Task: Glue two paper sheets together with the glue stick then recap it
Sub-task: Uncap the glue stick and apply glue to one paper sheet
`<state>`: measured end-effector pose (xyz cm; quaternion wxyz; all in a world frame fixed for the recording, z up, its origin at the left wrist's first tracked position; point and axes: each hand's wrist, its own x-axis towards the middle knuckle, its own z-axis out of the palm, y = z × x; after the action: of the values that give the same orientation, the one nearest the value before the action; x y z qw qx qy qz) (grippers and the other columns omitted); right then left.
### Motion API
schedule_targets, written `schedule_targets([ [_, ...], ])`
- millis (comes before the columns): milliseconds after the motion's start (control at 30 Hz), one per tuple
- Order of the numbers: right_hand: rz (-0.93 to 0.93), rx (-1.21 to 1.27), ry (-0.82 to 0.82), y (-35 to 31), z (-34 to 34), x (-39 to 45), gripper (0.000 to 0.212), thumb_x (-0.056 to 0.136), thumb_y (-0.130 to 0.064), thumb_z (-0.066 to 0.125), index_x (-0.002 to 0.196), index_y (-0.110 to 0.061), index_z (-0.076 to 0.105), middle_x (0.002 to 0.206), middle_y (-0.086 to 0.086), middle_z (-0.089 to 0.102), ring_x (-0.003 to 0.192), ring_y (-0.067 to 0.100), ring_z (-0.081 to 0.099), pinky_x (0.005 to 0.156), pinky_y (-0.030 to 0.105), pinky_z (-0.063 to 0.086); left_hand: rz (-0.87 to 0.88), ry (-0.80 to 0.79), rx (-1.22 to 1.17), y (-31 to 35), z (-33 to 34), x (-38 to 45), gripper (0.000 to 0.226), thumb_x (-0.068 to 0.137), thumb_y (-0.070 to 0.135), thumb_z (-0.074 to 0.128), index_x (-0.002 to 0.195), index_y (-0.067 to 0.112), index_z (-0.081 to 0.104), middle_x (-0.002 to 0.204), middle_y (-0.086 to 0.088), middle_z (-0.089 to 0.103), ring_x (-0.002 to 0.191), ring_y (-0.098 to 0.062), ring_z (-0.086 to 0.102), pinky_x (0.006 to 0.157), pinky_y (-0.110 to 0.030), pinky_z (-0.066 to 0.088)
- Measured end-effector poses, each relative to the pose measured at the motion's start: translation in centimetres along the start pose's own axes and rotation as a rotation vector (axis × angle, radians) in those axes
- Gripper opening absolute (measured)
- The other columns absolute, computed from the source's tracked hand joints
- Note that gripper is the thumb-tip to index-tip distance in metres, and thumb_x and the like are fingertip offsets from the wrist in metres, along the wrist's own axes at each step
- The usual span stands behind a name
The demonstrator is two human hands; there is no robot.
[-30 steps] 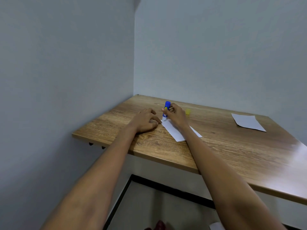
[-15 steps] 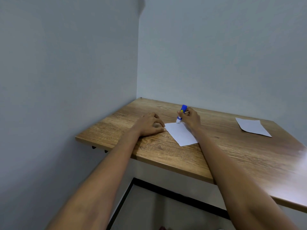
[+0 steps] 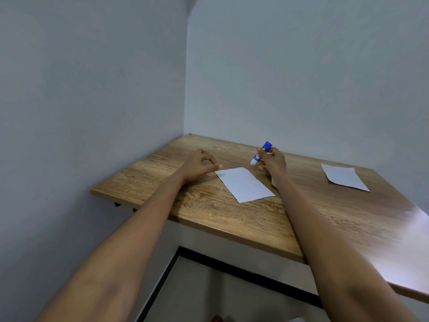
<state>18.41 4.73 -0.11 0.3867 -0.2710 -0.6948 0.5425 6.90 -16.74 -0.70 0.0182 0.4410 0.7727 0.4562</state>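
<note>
Holding the glue stick (image 3: 260,155) in our right hand (image 3: 272,164), we have our fingers wrapped around its middle, at centre frame just beyond the near paper sheet (image 3: 245,184). Its long axis tilts: the blue base points to the upper right, the white uncapped tip to the lower left, clear of the paper. We judge it light, rigid and smooth, best pinched mid-barrel. Our left hand (image 3: 197,165) rests loosely curled on the wooden table (image 3: 209,212), holding nothing, a fingertip at the sheet's far-left corner. That thin, floppy sheet will slide unless pinned. The second paper sheet (image 3: 343,177) lies well apart at right.
</note>
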Motion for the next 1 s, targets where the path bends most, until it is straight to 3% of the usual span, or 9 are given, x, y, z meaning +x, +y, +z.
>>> schedule_targets([
  [100, -0.032, 0.000, -0.058, 0.2, 0.0, 0.2, 0.017, 0.086, -0.038, 0.066, 0.091, -0.022, 0.062, 0.085, -0.001, 0.064, 0.075, 0.013, 0.062, 0.065, 0.025, 0.052, 0.089, 0.110, 0.092, 0.7, 0.9, 0.9, 0.017, 0.080, 0.027, 0.072, 0.095, 0.019, 0.070, 0.130, -0.006, 0.046, 0.128, -0.022, 0.037, 0.111, -0.039, 0.028],
  [233, -0.069, -0.091, -0.107, 0.3, 0.7, 0.3, 0.021, 0.087, -0.038, 0.065, 0.095, -0.019, 0.063, 0.084, 0.001, 0.065, 0.070, 0.012, 0.060, 0.063, 0.025, 0.048, 0.081, -0.207, 0.397, 2.2, 2.7, 2.8, 0.046, 0.082, 0.040, 0.066, 0.126, 0.031, 0.057, 0.156, -0.002, 0.022, 0.145, -0.025, 0.013, 0.118, -0.050, 0.008],
  [300, -0.095, -0.157, -0.086, 0.5, 0.9, 0.4, 0.021, 0.087, -0.038, 0.064, 0.095, -0.019, 0.063, 0.080, -0.004, 0.063, 0.068, 0.008, 0.057, 0.058, 0.022, 0.042, 0.066, -0.352, 0.572, 2.5, 3.3, 3.8, 0.050, 0.084, 0.051, 0.059, 0.131, 0.038, 0.051, 0.160, -0.001, 0.007, 0.148, -0.024, -0.005, 0.115, -0.054, -0.005],
  [367, -0.117, -0.193, -0.068, 0.6, 1.1, 0.6, 0.020, 0.086, -0.039, 0.064, 0.092, -0.020, 0.062, 0.078, -0.007, 0.061, 0.068, 0.006, 0.055, 0.058, 0.022, 0.040, 0.043, -0.422, 0.618, 2.3, 3.6, 4.5, 0.050, 0.084, 0.057, 0.054, 0.132, 0.044, 0.048, 0.161, -0.001, 0.001, 0.147, -0.025, -0.011, 0.113, -0.056, -0.009],
  [567, -0.150, -0.221, -0.118, 0.6, 1.4, 0.6, 0.020, 0.083, -0.041, 0.068, 0.088, -0.022, 0.063, 0.078, -0.006, 0.063, 0.070, 0.008, 0.057, 0.064, 0.024, 0.044, 0.007, -0.432, 0.579, 1.0, 3.8, 4.7, 0.052, 0.081, 0.065, 0.052, 0.131, 0.050, 0.044, 0.161, -0.004, 0.001, 0.147, -0.028, -0.007, 0.114, -0.061, -0.006],
  [767, -0.147, -0.219, -0.150, 0.6, 1.3, 0.2, 0.024, 0.084, -0.039, 0.069, 0.094, -0.017, 0.065, 0.093, 0.005, 0.068, 0.080, 0.016, 0.061, 0.075, 0.033, 0.048, -0.007, -0.395, 0.556, 0.5, 4.0, 4.7, 0.053, 0.078, 0.068, 0.053, 0.128, 0.052, 0.045, 0.161, -0.004, 0.004, 0.147, -0.027, -0.004, 0.113, -0.060, -0.008],
  [1000, -0.110, -0.194, -0.137, 0.4, 0.1, -1.1, 0.026, 0.081, -0.044, 0.070, 0.091, -0.021, 0.066, 0.087, 0.004, 0.068, 0.078, 0.017, 0.060, 0.073, 0.034, 0.048, -0.066, -0.357, 0.572, 1.2, 3.9, 3.9, 0.055, 0.079, 0.067, 0.052, 0.130, 0.048, 0.045, 0.160, -0.006, 0.006, 0.147, -0.028, -0.004, 0.113, -0.060, -0.009],
])
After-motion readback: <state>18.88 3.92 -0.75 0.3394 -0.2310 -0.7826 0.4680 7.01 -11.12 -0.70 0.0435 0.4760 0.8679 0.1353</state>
